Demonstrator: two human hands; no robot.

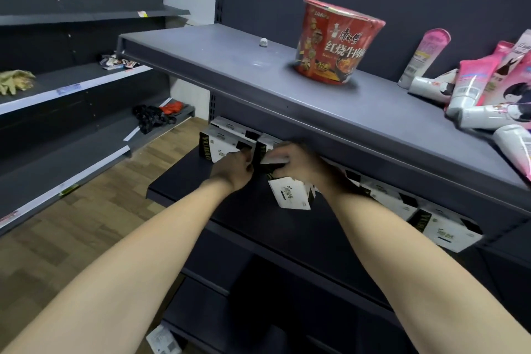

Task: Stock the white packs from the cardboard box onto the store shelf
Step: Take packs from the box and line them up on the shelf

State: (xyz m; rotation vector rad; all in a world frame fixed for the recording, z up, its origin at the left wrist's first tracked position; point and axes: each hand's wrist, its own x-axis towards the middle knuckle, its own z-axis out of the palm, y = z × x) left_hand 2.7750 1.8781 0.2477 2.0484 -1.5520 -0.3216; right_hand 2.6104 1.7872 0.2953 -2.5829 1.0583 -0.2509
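Both arms outstretched, left hand [234, 167] and right hand [293, 159] curled, nearly touching

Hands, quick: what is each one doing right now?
Left hand: fingers curled against a white pack; grip unclear.
Right hand: grips a white pack.

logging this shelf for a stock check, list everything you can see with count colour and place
packs: at least five, white and black, lower shelf
noodle cup: one, red, upper shelf
tubes: several, pink and white, upper shelf at right
small knob: one, white, upper shelf
glove: one, yellowish, far left shelf
wrappers: a few, mixed, left shelf
left hand: touches a pack
right hand: holds a pack
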